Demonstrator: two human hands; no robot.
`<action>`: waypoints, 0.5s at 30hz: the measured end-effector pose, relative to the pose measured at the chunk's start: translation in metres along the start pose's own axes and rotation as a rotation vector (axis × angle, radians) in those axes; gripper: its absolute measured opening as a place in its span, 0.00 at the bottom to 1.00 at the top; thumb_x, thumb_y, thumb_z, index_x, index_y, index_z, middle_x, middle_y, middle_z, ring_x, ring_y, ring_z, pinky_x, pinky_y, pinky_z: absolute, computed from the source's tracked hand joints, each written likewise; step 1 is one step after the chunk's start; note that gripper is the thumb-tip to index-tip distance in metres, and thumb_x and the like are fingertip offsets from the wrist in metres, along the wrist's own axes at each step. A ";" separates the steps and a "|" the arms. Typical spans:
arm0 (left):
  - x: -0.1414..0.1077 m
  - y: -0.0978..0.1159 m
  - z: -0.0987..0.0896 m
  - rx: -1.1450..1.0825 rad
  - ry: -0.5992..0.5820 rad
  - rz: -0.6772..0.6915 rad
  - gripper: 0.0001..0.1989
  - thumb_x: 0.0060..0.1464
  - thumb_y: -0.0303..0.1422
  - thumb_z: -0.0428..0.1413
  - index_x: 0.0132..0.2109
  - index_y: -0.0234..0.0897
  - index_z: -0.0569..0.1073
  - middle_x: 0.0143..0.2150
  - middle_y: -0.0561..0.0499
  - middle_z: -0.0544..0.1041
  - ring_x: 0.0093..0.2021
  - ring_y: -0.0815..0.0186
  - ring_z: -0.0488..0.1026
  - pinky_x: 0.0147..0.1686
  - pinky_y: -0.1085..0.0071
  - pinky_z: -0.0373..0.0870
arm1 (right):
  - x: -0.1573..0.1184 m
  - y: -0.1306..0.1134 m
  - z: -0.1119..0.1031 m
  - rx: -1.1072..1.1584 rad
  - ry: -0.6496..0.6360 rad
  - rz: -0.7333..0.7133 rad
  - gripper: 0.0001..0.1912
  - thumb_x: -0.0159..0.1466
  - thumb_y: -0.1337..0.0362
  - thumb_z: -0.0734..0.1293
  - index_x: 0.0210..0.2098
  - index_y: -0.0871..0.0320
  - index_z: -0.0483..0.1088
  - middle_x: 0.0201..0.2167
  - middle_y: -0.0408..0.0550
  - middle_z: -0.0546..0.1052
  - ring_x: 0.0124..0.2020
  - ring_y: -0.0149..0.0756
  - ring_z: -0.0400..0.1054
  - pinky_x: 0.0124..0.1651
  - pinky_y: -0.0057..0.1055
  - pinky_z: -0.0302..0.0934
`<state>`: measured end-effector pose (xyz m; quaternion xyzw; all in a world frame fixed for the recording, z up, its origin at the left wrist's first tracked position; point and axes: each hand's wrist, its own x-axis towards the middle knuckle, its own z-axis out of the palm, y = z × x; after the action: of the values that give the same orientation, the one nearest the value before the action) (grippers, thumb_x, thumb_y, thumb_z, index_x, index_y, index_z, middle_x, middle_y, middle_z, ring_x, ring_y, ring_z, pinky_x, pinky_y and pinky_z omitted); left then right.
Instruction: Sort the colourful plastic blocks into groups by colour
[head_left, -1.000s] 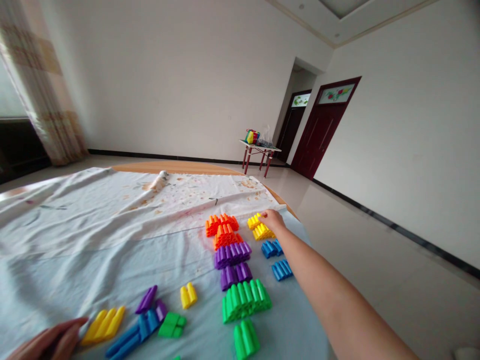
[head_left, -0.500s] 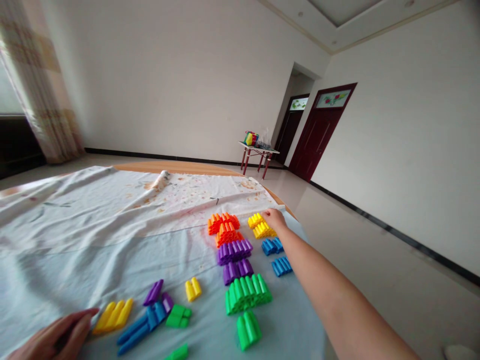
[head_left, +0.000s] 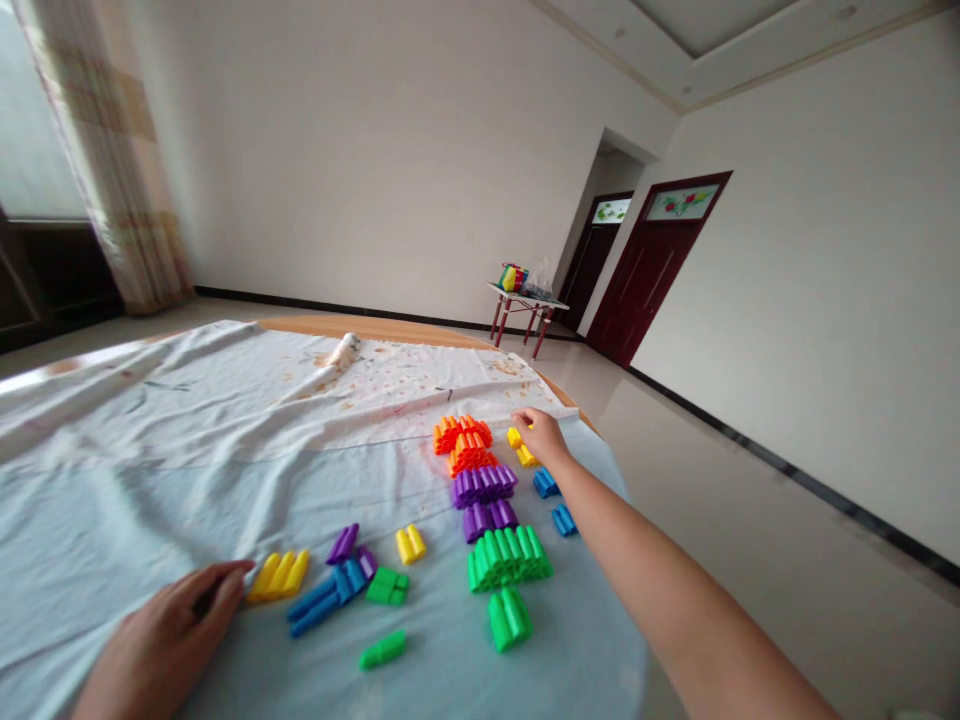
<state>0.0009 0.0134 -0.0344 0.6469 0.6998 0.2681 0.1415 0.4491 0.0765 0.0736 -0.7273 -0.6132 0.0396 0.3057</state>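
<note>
My left hand [head_left: 169, 635] rests on the cloth at the lower left, its thumb and fingertips together beside a yellow block group [head_left: 278, 577]. At the far right of the blocks, my right hand [head_left: 541, 434] is closed over the yellow blocks [head_left: 525, 453], partly covering them; what its fingers hold, if anything, is hidden. Left of it stand stacked orange blocks [head_left: 463, 445], then purple [head_left: 485, 486] and green ones [head_left: 510, 557] nearer me. Blue blocks [head_left: 547, 484] lie below my right hand. Loose purple [head_left: 344, 543], blue [head_left: 325, 600], green [head_left: 388, 586] and yellow [head_left: 411, 543] pieces lie between my hands.
A blue and white cloth [head_left: 225, 500] with folds covers the round wooden table [head_left: 375, 327]. Farther off, a small table [head_left: 529, 295] bears a colourful bag [head_left: 513, 277] and clear plastic. Beyond are a dark red door [head_left: 652, 275] and a curtain [head_left: 135, 170].
The view has shifted, so the blocks on the left appear farther right and higher. My right hand has moved left over the far yellow blocks. My left hand stays beside its yellow group.
</note>
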 end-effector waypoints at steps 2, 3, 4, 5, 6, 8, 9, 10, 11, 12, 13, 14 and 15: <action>-0.005 0.009 -0.007 -0.029 -0.070 0.037 0.19 0.51 0.45 0.47 0.40 0.42 0.77 0.39 0.53 0.81 0.40 0.61 0.76 0.40 0.71 0.69 | -0.021 -0.026 0.009 0.069 -0.063 -0.117 0.11 0.63 0.66 0.60 0.40 0.57 0.74 0.41 0.46 0.78 0.42 0.32 0.71 0.46 0.25 0.61; -0.008 0.013 -0.010 -0.037 -0.071 0.041 0.20 0.51 0.45 0.47 0.40 0.41 0.77 0.40 0.52 0.81 0.41 0.61 0.76 0.40 0.72 0.69 | -0.034 -0.041 0.014 0.109 -0.110 -0.197 0.11 0.63 0.66 0.61 0.40 0.57 0.74 0.40 0.46 0.78 0.41 0.32 0.71 0.46 0.26 0.62; -0.009 0.016 -0.012 -0.044 -0.070 0.050 0.20 0.51 0.45 0.46 0.41 0.41 0.77 0.41 0.51 0.81 0.42 0.61 0.75 0.41 0.73 0.69 | -0.048 -0.055 0.020 0.151 -0.171 -0.298 0.10 0.62 0.65 0.62 0.40 0.57 0.74 0.40 0.46 0.78 0.41 0.33 0.71 0.46 0.27 0.62; -0.010 0.018 -0.013 -0.050 -0.069 0.052 0.20 0.51 0.45 0.46 0.41 0.40 0.77 0.41 0.51 0.80 0.43 0.62 0.75 0.40 0.74 0.69 | -0.063 -0.070 0.026 0.173 -0.242 -0.402 0.10 0.62 0.64 0.63 0.40 0.57 0.74 0.40 0.46 0.78 0.42 0.33 0.71 0.48 0.28 0.62; -0.011 0.019 -0.014 -0.055 -0.069 0.047 0.20 0.51 0.45 0.46 0.41 0.40 0.77 0.42 0.51 0.80 0.43 0.62 0.75 0.40 0.75 0.69 | -0.077 -0.083 0.032 0.173 -0.297 -0.487 0.10 0.61 0.64 0.64 0.40 0.58 0.74 0.39 0.46 0.78 0.42 0.34 0.71 0.49 0.29 0.61; -0.012 0.021 -0.014 -0.061 -0.075 0.038 0.21 0.51 0.46 0.46 0.42 0.40 0.77 0.42 0.51 0.80 0.43 0.62 0.75 0.39 0.75 0.69 | -0.100 -0.106 0.043 0.131 -0.416 -0.628 0.12 0.59 0.64 0.66 0.42 0.59 0.74 0.40 0.48 0.78 0.44 0.35 0.70 0.51 0.30 0.60; -0.012 0.021 -0.014 -0.061 -0.074 0.035 0.21 0.51 0.46 0.46 0.42 0.40 0.77 0.42 0.51 0.80 0.43 0.62 0.75 0.39 0.75 0.69 | -0.109 -0.114 0.048 0.094 -0.452 -0.672 0.13 0.59 0.65 0.66 0.43 0.59 0.73 0.41 0.49 0.77 0.45 0.36 0.69 0.52 0.31 0.59; -0.013 0.021 -0.014 -0.059 -0.071 0.034 0.21 0.51 0.46 0.46 0.42 0.40 0.77 0.42 0.50 0.80 0.43 0.62 0.75 0.39 0.75 0.68 | -0.114 -0.119 0.052 0.050 -0.482 -0.701 0.14 0.59 0.67 0.65 0.44 0.59 0.73 0.42 0.49 0.77 0.46 0.36 0.68 0.53 0.32 0.58; -0.013 0.021 -0.014 -0.058 -0.068 0.036 0.22 0.51 0.46 0.45 0.42 0.40 0.77 0.42 0.50 0.80 0.43 0.61 0.75 0.39 0.74 0.68 | -0.117 -0.122 0.055 0.000 -0.502 -0.716 0.15 0.59 0.69 0.64 0.46 0.59 0.72 0.44 0.50 0.76 0.48 0.37 0.67 0.54 0.33 0.58; -0.013 0.022 -0.014 -0.058 -0.067 0.041 0.22 0.51 0.46 0.45 0.42 0.40 0.77 0.41 0.50 0.80 0.43 0.61 0.75 0.40 0.74 0.68 | -0.119 -0.123 0.057 -0.052 -0.520 -0.721 0.17 0.58 0.71 0.63 0.47 0.59 0.71 0.46 0.51 0.75 0.49 0.38 0.66 0.55 0.33 0.57; -0.013 0.022 -0.013 -0.061 -0.066 0.045 0.22 0.51 0.46 0.45 0.42 0.39 0.77 0.41 0.49 0.80 0.43 0.61 0.75 0.40 0.73 0.68 | -0.118 -0.123 0.058 -0.107 -0.540 -0.722 0.19 0.57 0.71 0.63 0.48 0.59 0.71 0.47 0.51 0.75 0.50 0.38 0.66 0.55 0.34 0.57; -0.013 0.022 -0.013 -0.066 -0.068 0.049 0.22 0.52 0.46 0.45 0.42 0.39 0.76 0.42 0.49 0.80 0.43 0.61 0.75 0.40 0.73 0.68 | -0.118 -0.121 0.059 -0.162 -0.564 -0.720 0.20 0.57 0.72 0.63 0.49 0.58 0.70 0.48 0.52 0.74 0.51 0.39 0.65 0.55 0.35 0.57; -0.013 0.021 -0.013 -0.071 -0.073 0.051 0.22 0.52 0.46 0.45 0.42 0.40 0.76 0.42 0.49 0.80 0.43 0.60 0.75 0.41 0.72 0.68 | -0.116 -0.118 0.058 -0.215 -0.589 -0.712 0.20 0.57 0.71 0.63 0.49 0.58 0.70 0.49 0.52 0.74 0.51 0.40 0.65 0.54 0.36 0.58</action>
<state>0.0133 -0.0010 -0.0139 0.6685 0.6674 0.2724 0.1831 0.2927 0.0001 0.0478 -0.4571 -0.8857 0.0732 0.0362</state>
